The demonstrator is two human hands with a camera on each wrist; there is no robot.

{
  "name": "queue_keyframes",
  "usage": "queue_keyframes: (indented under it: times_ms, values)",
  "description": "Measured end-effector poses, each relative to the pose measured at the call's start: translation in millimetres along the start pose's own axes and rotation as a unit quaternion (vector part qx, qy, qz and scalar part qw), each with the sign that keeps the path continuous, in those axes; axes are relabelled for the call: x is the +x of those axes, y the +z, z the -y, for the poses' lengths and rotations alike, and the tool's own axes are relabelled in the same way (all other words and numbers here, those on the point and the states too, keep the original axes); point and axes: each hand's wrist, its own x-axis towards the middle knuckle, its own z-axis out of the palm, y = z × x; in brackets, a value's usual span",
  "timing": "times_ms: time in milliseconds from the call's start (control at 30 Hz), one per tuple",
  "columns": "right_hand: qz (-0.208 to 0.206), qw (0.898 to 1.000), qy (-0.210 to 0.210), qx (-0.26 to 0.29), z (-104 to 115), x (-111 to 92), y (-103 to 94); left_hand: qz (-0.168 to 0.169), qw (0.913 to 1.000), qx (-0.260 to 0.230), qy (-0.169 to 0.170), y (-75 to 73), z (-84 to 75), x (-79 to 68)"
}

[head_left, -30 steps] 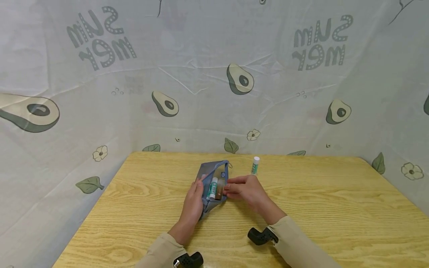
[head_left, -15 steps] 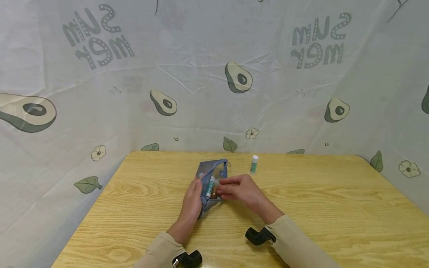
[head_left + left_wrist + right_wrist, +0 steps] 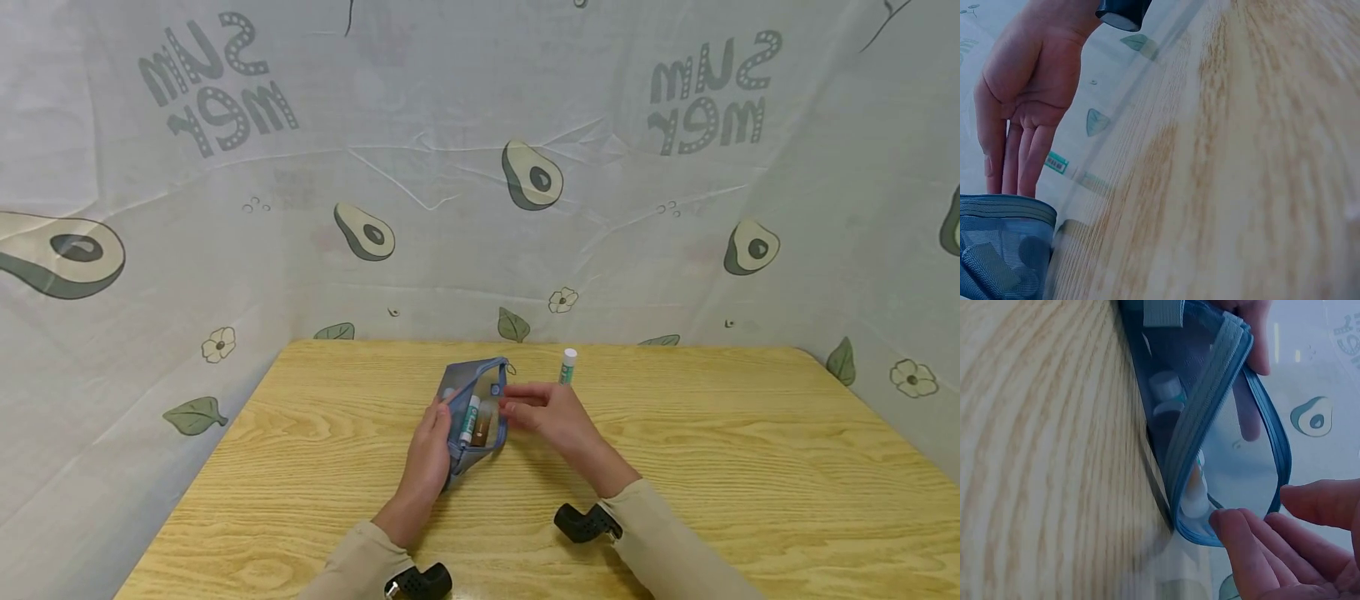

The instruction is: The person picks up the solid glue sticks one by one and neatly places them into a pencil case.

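Note:
A blue mesh zip pouch (image 3: 467, 385) stands with its mouth spread, tilted toward me. My left hand (image 3: 429, 450) grips its left side, thumb over the rim; in the right wrist view that hand (image 3: 1259, 331) shows at the top. Inside lie a white-capped tube with a green label (image 3: 470, 421) and a small brown bottle (image 3: 481, 430). My right hand (image 3: 558, 421) is at the pouch's right rim, fingers extended. In the right wrist view, its thumb and fingertips (image 3: 1229, 520) are at the zip edge. The left wrist view shows the right hand's palm (image 3: 1038, 75) with straight fingers.
Behind my right hand, a similar white-capped tube (image 3: 567, 365) stands upright on the wooden table (image 3: 712, 450), its lower part hidden. A printed curtain (image 3: 450, 208) with avocados hangs along the table's back and sides. Black wrist cameras (image 3: 587, 523) sit on both sleeves.
My right hand dipped left into the pouch's mouth near the brown bottle, then drew back to the right and slightly up to the rim. The left hand kept its grip.

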Motion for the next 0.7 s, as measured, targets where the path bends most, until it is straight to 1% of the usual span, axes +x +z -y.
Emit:
queue_keyframes:
  times_ms: [267, 500, 700]
  values:
    - [-0.017, 0.997, -0.042, -0.067, 2.7, 2.3, -8.6, -0.009, 0.9999, 0.001, -0.007, 1.2, 0.9, 1.6]
    - [-0.035, 0.993, -0.090, -0.069, 8.6, 1.5, -14.4, -0.004, 0.9999, 0.011, 0.000, 0.7, 1.8, -1.0]
    - [-0.040, 0.989, -0.117, -0.080, 12.9, 2.0, -19.1, -0.002, 0.9999, 0.012, -0.001, 0.6, 2.4, -1.1]
